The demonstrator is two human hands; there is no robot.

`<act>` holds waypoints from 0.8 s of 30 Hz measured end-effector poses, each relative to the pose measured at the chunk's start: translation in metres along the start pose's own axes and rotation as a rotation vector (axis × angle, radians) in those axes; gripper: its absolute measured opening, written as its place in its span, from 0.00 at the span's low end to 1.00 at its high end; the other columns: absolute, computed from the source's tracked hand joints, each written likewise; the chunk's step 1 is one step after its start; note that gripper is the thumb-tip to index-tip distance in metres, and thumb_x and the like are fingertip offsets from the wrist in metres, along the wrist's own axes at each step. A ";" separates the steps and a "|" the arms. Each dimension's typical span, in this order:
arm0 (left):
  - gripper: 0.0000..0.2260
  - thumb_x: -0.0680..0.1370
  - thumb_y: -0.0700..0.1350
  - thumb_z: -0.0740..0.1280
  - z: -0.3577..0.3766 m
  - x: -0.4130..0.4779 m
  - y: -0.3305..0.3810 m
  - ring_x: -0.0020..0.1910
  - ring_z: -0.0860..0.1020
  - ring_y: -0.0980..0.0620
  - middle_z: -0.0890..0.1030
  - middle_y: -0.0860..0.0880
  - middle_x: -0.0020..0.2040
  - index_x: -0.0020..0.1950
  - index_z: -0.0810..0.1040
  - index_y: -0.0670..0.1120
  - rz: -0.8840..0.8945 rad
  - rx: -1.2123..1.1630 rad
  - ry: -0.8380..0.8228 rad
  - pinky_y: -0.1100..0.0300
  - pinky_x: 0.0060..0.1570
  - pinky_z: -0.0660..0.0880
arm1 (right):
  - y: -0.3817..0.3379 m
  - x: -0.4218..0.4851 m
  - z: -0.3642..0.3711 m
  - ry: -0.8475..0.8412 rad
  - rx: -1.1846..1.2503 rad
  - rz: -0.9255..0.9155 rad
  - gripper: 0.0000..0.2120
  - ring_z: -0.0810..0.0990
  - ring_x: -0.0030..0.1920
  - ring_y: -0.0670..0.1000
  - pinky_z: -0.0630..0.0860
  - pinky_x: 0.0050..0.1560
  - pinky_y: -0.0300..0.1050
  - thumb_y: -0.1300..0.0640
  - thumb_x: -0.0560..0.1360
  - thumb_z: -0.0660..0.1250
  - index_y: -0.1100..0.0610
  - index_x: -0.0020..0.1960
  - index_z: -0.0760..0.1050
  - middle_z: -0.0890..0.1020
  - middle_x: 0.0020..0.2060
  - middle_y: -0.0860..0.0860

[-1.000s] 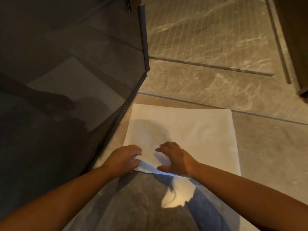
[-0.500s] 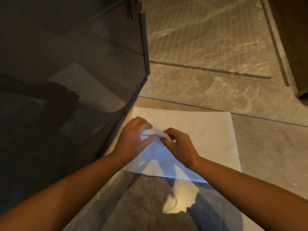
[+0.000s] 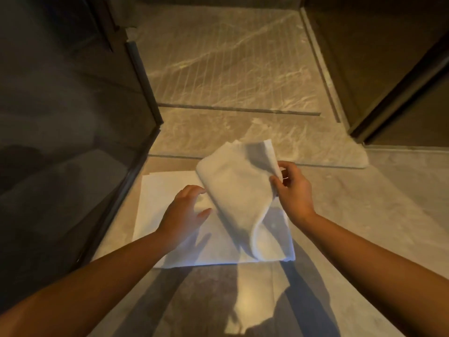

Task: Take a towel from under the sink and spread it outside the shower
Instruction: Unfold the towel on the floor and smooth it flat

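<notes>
Nearest me, both forearms reached forward over the marble floor [image 3: 364, 215]. My left hand [image 3: 184, 212] lay flat on the lower layer of the white towel [image 3: 233, 198], fingers loose and spread, holding nothing, only pinning the cloth down. My right hand [image 3: 292, 188] had its fingers pinched shut on a raised corner, lifting the upper fold clear of the floor. The towel sat just beside the dark glass panel [image 3: 73, 142], with the shower threshold [image 3: 238, 110] beyond. I judged this the unfolding step, half done. The next move called for carrying the lifted fold outward and laying it flat without dragging the pinned layer.
</notes>
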State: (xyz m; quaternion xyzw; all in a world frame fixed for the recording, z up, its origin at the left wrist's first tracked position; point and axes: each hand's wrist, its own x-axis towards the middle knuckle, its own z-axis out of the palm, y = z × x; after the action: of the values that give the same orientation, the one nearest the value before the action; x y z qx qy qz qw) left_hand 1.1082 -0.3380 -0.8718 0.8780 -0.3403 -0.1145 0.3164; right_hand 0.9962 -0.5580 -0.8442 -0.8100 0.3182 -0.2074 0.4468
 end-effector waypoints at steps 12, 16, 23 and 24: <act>0.27 0.74 0.51 0.68 0.073 0.037 0.051 0.72 0.58 0.51 0.60 0.50 0.74 0.70 0.64 0.47 0.046 0.173 -0.428 0.61 0.67 0.57 | 0.089 -0.025 -0.158 0.420 -0.189 0.251 0.13 0.75 0.37 0.48 0.75 0.41 0.49 0.61 0.74 0.65 0.54 0.58 0.71 0.76 0.41 0.49; 0.26 0.75 0.52 0.67 0.090 0.039 0.065 0.72 0.58 0.51 0.60 0.50 0.75 0.70 0.65 0.47 0.104 0.202 -0.451 0.61 0.67 0.57 | 0.123 -0.046 -0.199 0.471 -0.259 0.392 0.14 0.76 0.43 0.54 0.74 0.43 0.48 0.62 0.75 0.64 0.56 0.60 0.70 0.77 0.45 0.52; 0.31 0.74 0.53 0.68 0.107 0.031 0.069 0.75 0.50 0.47 0.51 0.48 0.77 0.72 0.59 0.47 0.078 0.277 -0.597 0.47 0.71 0.57 | 0.157 -0.073 -0.220 0.258 -0.305 0.709 0.21 0.78 0.53 0.62 0.77 0.50 0.58 0.62 0.75 0.65 0.57 0.66 0.64 0.78 0.56 0.61; 0.31 0.74 0.52 0.67 0.108 0.029 0.067 0.75 0.48 0.48 0.50 0.48 0.77 0.72 0.59 0.47 0.063 0.269 -0.609 0.44 0.71 0.56 | 0.158 -0.072 -0.220 0.241 -0.304 0.711 0.21 0.77 0.55 0.63 0.77 0.51 0.57 0.61 0.75 0.65 0.57 0.66 0.64 0.78 0.57 0.61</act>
State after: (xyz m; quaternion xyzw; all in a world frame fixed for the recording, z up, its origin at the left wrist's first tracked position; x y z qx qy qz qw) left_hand 1.0498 -0.4466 -0.9124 0.8264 -0.4584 -0.3159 0.0846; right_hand 0.7562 -0.7007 -0.8698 -0.6762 0.6556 -0.0843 0.3254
